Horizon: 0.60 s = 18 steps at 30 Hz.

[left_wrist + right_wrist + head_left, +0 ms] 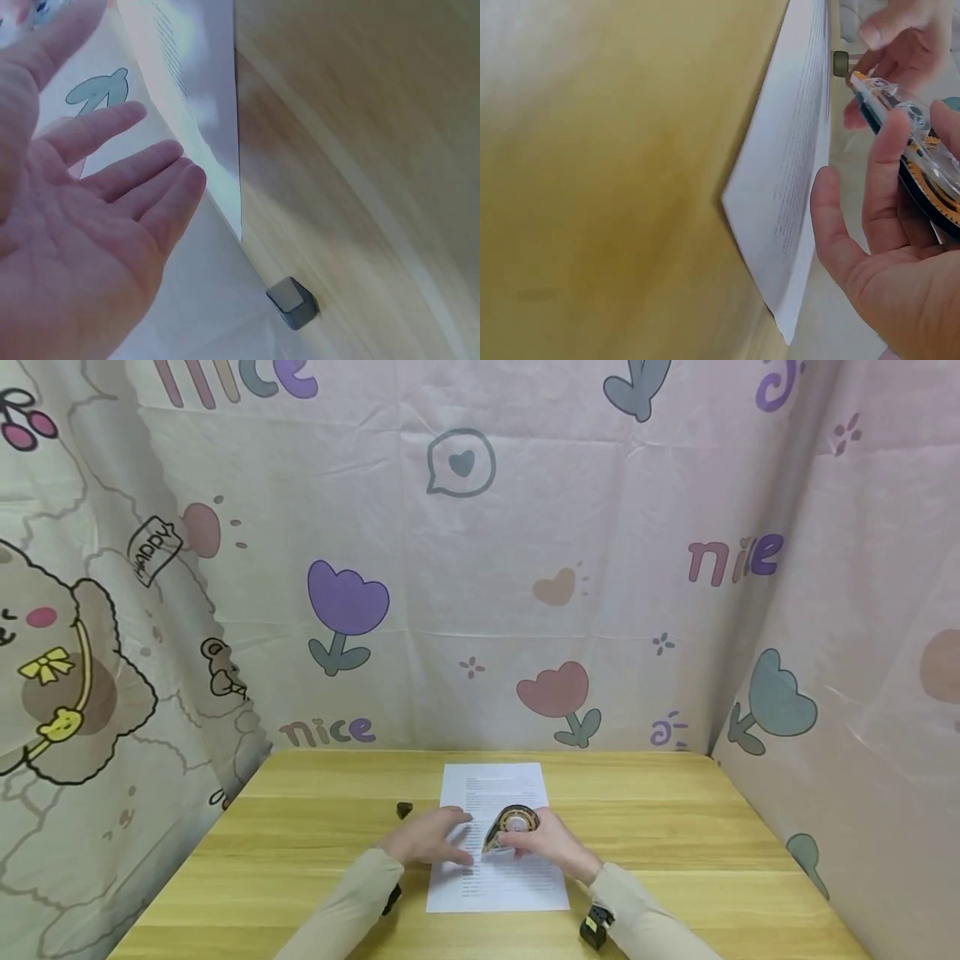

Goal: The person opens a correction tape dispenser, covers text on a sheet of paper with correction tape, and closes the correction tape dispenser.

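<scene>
My right hand [553,843] holds a correction tape dispenser [517,820] between thumb and fingers, above a printed sheet of paper [510,889]. Its dark rim, orange toothed wheel and clear side show in the right wrist view, with the narrow tip pointing toward the left hand. My left hand [429,838] is over the sheet's left part, fingers spread and holding nothing. In the left wrist view, that palm [82,247] faces the camera with the fingers extended. Whether the left fingertips touch the paper, I cannot tell.
A small dark block-like piece [404,810] lies on the wooden table [645,827], left of the sheet. Patterned cloth [465,568] hangs behind the table and along both sides. Black wrist devices [594,928] are strapped at the sleeves.
</scene>
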Motion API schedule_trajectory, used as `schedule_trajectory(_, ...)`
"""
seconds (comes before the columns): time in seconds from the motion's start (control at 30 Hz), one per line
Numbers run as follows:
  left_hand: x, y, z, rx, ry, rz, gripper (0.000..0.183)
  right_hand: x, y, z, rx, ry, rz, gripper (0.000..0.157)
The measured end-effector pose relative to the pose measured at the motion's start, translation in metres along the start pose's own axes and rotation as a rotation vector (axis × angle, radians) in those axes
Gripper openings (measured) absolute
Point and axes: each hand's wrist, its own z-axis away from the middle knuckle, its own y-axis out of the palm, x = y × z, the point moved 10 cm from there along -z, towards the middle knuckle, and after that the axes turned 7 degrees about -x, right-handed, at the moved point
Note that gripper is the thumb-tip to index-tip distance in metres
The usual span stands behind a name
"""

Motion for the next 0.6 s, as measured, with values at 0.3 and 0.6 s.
schedule_trajectory(0.3,-0.003,0.022,0.005,0.130,-0.072,-0.040,0.105,-0.004,-0.003,-0.001,-0.010,0.007,0.027,0.031)
schedule_trajectory(0.6,-0.002,0.025,0.004,0.156,-0.122,-0.075,0.112,0.001,-0.001,-0.007,0.048,-0.040,0.087,0.026)
